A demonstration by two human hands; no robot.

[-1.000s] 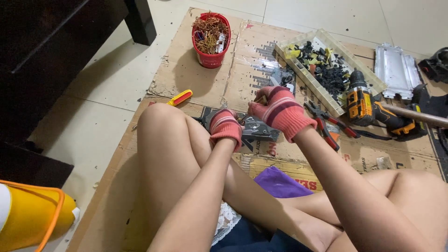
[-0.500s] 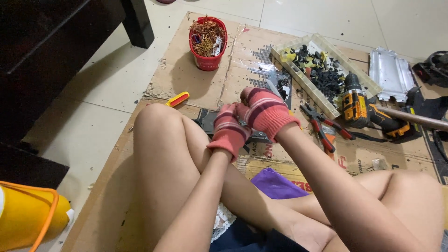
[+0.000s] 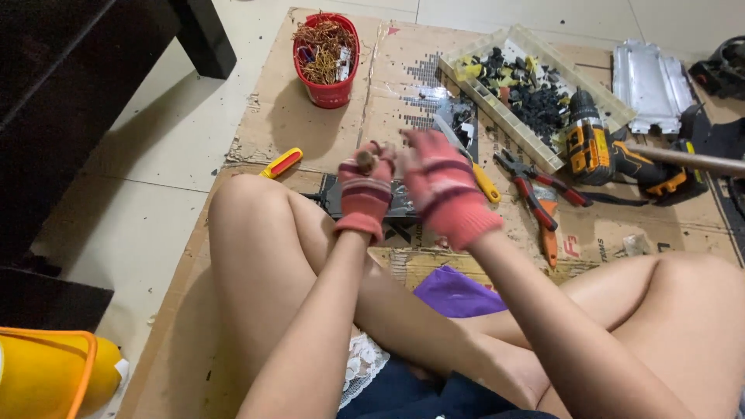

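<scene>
Covering the tiled floor, a flattened cardboard sheet (image 3: 310, 132) carries a clear parts tray (image 3: 535, 85) of black and yellow pieces near its far edge, a yellow-black cordless drill (image 3: 597, 147) toward the right edge, and a red basket (image 3: 326, 58) of copper wire at the far left corner. Above the middle, the gloved right hand (image 3: 442, 190) curls loosely beside the gloved left hand (image 3: 365, 194), whose fingertips pinch a small brownish piece (image 3: 363, 161).

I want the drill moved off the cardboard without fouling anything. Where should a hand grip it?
Grip the cordless drill around its yellow and black handle, coming from above on the near side: it lies flat on its side, and the clear parts tray crowds its far, chuck end.
</scene>
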